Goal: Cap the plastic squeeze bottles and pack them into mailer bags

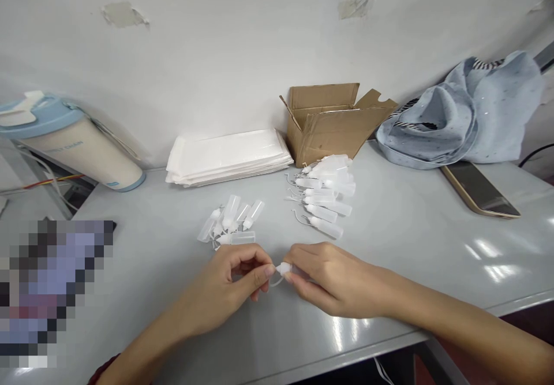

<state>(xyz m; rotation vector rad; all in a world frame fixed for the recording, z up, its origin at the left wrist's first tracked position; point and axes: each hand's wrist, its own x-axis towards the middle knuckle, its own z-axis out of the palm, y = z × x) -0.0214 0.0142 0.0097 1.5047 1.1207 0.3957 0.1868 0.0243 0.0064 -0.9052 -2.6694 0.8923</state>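
Observation:
In the head view, my right hand [322, 272] is closed around a small translucent plastic dropper bottle, with its white nozzle end [284, 268] sticking out to the left. The thumb and forefinger of my left hand [242, 272] pinch the tip of that nozzle. A thin white strap [277, 282] curves below it between the two hands. Most of the bottle's body is hidden by my right fingers. Just beyond my left hand lies a loose pile of similar bottles [231, 212]. Farther right, several more bottles [322, 200] with thin curved straps lie in a stack.
Behind the bottles stand an open cardboard box [341, 131] and a stack of white paper packets [225, 153]. A tumbler [78, 142] and a blurred-out screen [56, 292] are at left. At right are a blue cloth bag [467, 116] and a phone [480, 189] on the grey table [411, 235].

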